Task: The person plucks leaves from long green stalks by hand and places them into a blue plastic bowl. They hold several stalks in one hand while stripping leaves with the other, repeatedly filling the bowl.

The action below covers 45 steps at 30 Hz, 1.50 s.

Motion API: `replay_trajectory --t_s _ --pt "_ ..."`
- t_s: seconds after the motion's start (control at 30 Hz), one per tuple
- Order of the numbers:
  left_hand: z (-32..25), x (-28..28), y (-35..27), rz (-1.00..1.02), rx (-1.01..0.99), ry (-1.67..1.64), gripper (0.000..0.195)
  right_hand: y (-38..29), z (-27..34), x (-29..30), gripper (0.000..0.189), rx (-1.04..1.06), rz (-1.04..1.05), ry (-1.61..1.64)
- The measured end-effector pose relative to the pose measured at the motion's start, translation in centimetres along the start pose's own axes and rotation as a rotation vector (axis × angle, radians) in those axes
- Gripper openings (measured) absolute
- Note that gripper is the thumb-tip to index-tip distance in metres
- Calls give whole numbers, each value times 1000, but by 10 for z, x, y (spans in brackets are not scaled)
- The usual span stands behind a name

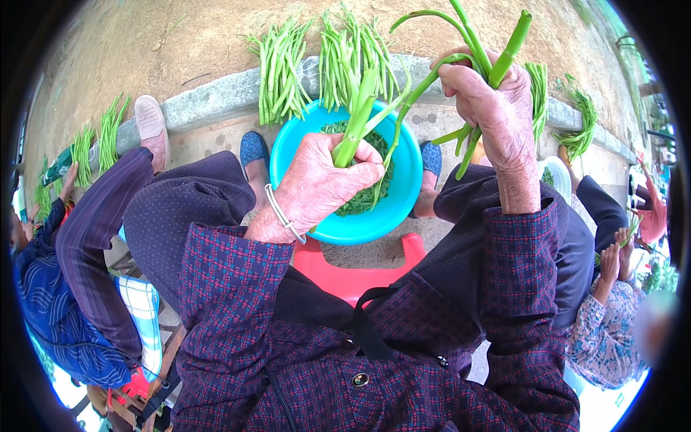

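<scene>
My left hand (pixel 334 181), with a white bangle at its wrist, grips thick green vegetable stems (pixel 356 124) that point up and away from me. To the upper right, my right hand (pixel 491 102) is closed around several green stalks (pixel 475 40), some long and bent. One thin stalk droops towards my left hand. Below both hands, a turquoise plastic basin (pixel 282 175) sits on the ground between my feet. Torn green leaves (pixel 370 202) lie in it, partly hidden by my left hand.
Bundles of green stems (pixel 283 70) rest along a stone kerb (pixel 208 97), with more bundles (pixel 580 116) further right. A red plastic stool (pixel 361 278) shows between my legs. People sit close by on both sides; the right one's hands (pixel 612 259) hold greens. A white basket (pixel 559 178) stands right.
</scene>
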<state>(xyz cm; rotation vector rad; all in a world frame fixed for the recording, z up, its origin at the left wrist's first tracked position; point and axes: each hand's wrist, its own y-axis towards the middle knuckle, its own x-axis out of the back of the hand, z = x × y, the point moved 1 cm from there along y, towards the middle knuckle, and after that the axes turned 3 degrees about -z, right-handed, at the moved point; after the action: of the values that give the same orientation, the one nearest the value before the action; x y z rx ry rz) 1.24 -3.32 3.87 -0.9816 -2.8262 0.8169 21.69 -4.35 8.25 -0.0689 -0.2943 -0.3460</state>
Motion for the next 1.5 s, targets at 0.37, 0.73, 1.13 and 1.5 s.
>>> replay_trajectory --t_s 0.37,0.73,1.13,1.5 --pt "3 -1 0 -38 11 -14 5 -3 -1 0 14 7 -18 26" --pt "2 -4 -2 4 12 -79 8 -6 2 -2 14 5 -3 17" --pt "1 -5 -5 89 -42 75 14 -10 2 -2 14 -22 18 35" --pt "2 -6 -8 126 -11 372 15 -13 4 -6 16 16 86 -101"
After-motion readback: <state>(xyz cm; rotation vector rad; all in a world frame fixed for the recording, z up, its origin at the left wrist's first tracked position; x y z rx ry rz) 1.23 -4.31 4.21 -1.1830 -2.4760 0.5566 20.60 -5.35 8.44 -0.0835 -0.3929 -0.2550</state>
